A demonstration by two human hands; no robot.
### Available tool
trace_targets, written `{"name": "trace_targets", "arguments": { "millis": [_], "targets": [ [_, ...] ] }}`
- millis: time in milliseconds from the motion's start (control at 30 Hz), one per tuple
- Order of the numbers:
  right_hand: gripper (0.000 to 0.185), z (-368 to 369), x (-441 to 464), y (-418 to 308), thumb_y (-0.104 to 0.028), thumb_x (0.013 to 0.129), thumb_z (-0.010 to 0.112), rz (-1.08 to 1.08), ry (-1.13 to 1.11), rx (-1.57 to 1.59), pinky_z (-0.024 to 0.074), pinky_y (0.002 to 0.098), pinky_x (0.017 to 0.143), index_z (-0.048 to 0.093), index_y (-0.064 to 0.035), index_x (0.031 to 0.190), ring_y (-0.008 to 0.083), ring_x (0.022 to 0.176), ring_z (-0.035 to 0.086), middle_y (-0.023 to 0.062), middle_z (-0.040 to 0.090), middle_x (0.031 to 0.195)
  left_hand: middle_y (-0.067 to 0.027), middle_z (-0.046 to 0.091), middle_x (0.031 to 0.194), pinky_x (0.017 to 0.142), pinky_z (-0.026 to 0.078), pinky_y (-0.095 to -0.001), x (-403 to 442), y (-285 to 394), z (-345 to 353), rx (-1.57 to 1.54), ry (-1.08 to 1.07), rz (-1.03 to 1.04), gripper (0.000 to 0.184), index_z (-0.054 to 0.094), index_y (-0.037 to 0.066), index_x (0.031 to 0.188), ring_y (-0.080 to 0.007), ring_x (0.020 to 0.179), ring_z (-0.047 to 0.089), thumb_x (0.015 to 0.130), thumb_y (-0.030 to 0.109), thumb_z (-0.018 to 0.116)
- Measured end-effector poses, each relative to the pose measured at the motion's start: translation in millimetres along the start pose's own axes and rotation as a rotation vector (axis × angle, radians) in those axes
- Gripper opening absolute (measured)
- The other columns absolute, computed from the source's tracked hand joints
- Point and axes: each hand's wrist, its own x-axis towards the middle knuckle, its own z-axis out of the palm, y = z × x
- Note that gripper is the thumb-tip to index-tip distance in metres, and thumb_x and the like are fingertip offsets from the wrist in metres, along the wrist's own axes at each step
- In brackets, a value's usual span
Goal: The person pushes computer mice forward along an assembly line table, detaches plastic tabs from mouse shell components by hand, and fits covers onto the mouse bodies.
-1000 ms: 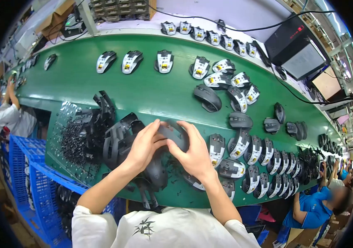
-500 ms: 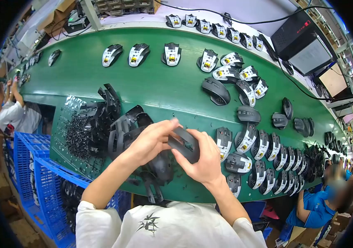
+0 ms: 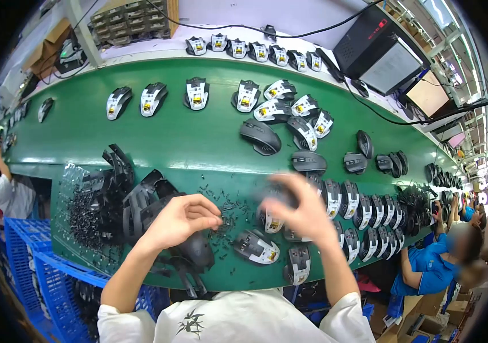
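My right hand (image 3: 307, 214), smeared by motion, grips a dark, blurred mouse cover (image 3: 279, 193) above the rows of mice. Over a scatter of tiny black parts (image 3: 234, 214), my left hand (image 3: 186, 222) has its fingertips pinched together; whatever is between them is too small to make out. Black plastic mouse shells (image 3: 147, 200) are heaped beside and beneath my left forearm. Between the hands and my body lies an uncovered grey-and-white mouse (image 3: 257, 247), with another mouse (image 3: 298, 266) to its right.
Several part-built mice (image 3: 197, 94) stand along the green bench (image 3: 158, 131), and more fill rows at right. A bag of small black parts (image 3: 81, 211) lies left. Blue crates (image 3: 67, 286) stand below the left edge. A co-worker in a blue shirt (image 3: 427, 268) sits at right.
My hands have parted. The right has carried the black mouse cover rightward, while the left has let go of it and moved down to the tiny parts. The view has shifted right.
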Motion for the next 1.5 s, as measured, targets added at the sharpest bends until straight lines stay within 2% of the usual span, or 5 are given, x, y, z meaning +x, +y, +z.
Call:
{"name": "trace_targets", "arguments": {
  "millis": [167,567,933,1233,1500],
  "targets": [
    [0.056,-52.4,84.7,109.1,-0.03,0.09,0.076,0.109,0.497,-0.114,0.0516,0.0354,0.093,0.062,0.0031,0.133,0.026,0.101,0.065,0.0173,0.068,0.118,-0.0114,0.076,0.098,0.073,0.055,-0.0283,-7.6,0.2,18.4,0.251,0.134,0.138,0.017,0.072,0.001,0.107,-0.0168,0.077,0.069,0.09,0.004,0.07],
    [0.065,-78.4,154.2,113.4,-0.047,0.095,0.067,0.414,-0.058,-0.589,0.0549,0.0452,0.094,0.058,-0.0011,0.141,0.0371,0.111,0.065,0.0273,0.064,0.126,-0.0123,0.074,0.105,0.075,0.056,-0.0368,-0.6,-15.4,17.4,0.715,0.211,0.445,0.019,0.071,0.002,0.112,-0.0279,0.085,0.069,0.095,0.009,0.066],
    [0.057,-37.8,136.0,200.2,-0.029,0.097,0.067,0.034,0.277,-0.802,0.0489,0.0435,0.105,0.051,-0.0041,0.146,0.0389,0.117,0.062,0.0224,0.062,0.131,-0.0149,0.073,0.109,0.08,0.057,-0.037,3.0,-20.0,16.0,0.759,0.179,0.482,0.027,0.066,0.001,0.121,-0.0275,0.09,0.07,0.096,0.009,0.065],
    [0.073,-3.4,40.7,-4.1,-0.006,0.073,0.082,-0.348,0.044,-0.019,0.0461,0.0403,0.11,0.058,-0.0034,0.141,0.0315,0.123,0.06,0.0146,0.061,0.138,-0.0185,0.064,0.129,0.099,0.054,-0.0372,6.8,-14.5,20.2,-0.804,0.037,0.18,0.051,0.052,0.0,0.142,-0.0263,0.111,0.065,0.095,0.005,0.07],
    [0.061,46.9,-10.8,-19.0,-0.007,0.082,0.081,0.014,-0.07,0.608,0.0477,0.0349,0.104,0.058,0.0017,0.138,0.0262,0.119,0.061,0.0163,0.064,0.131,-0.0175,0.062,0.133,0.103,0.051,-0.0345,3.0,-18.7,7.6,-0.479,-0.018,0.221,0.065,0.047,0.0,0.146,-0.025,0.118,0.061,0.089,0.002,0.078]
  ]
}}
